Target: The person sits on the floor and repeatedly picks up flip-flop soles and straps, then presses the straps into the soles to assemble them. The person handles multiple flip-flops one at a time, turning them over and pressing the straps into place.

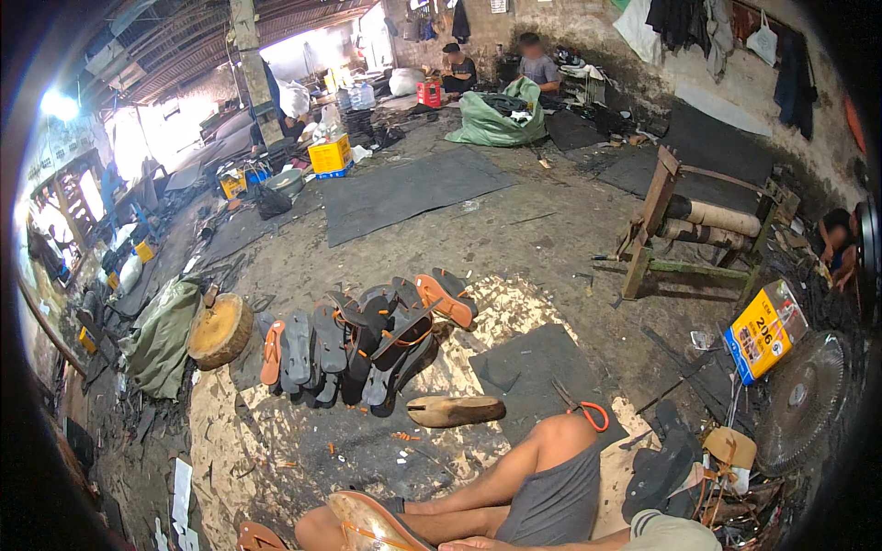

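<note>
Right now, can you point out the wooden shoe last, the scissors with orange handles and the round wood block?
wooden shoe last [457, 410], head view, middle of its side
scissors [593, 415], head view, orange handle loop
round wood block [219, 331], head view, flat cut face

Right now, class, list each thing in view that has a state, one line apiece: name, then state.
Sandal: resting on the person's lap, sole up.
Row of finished sandals: leaning together on the floor.
Wooden shoe last: lying flat.
Orange-handled scissors: lying on a dark mat.
Fan: lying tilted on the floor.
Green sack: open.
</note>
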Tool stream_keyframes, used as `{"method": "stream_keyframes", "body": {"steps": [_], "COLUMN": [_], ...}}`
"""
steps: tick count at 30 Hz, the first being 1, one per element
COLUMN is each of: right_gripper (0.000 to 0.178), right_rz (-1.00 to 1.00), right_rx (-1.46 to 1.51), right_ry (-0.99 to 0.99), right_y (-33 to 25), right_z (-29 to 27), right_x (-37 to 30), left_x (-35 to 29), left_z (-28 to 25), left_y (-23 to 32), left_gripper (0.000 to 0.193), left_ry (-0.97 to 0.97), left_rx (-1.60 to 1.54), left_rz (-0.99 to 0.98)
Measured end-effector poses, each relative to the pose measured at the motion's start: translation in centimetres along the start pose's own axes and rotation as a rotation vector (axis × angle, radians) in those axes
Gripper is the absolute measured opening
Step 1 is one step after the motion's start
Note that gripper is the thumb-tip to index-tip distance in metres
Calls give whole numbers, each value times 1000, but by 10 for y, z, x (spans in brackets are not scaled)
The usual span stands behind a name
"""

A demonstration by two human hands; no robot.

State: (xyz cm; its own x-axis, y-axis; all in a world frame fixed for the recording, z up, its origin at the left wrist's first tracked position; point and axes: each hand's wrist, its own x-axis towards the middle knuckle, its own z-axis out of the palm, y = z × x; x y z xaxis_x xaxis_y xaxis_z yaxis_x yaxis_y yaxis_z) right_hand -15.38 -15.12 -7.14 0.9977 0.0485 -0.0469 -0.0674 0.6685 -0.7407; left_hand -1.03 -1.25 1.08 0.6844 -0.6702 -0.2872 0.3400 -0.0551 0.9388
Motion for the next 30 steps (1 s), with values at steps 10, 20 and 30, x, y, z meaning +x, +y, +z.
{"method": "stream_keyframes", "body": {"steps": [10, 20, 30], "right_gripper": [65, 45, 76], "right_rz": [137, 211, 257], "right_rx": [-122, 349, -74], "right_ry": [78, 246, 117], "right_y": [-67, -27, -68], "right_z": [-62, -59, -50], "right_x": [56, 69, 68], "left_x": [-35, -32, -35], "left_z": [26, 2, 3], "left_y": [28, 15, 11], "left_gripper": [102, 110, 113], "left_ry": [-212, 66, 78], "left_rx": [287, 0, -94], "left_rz": [53, 4, 46]}}
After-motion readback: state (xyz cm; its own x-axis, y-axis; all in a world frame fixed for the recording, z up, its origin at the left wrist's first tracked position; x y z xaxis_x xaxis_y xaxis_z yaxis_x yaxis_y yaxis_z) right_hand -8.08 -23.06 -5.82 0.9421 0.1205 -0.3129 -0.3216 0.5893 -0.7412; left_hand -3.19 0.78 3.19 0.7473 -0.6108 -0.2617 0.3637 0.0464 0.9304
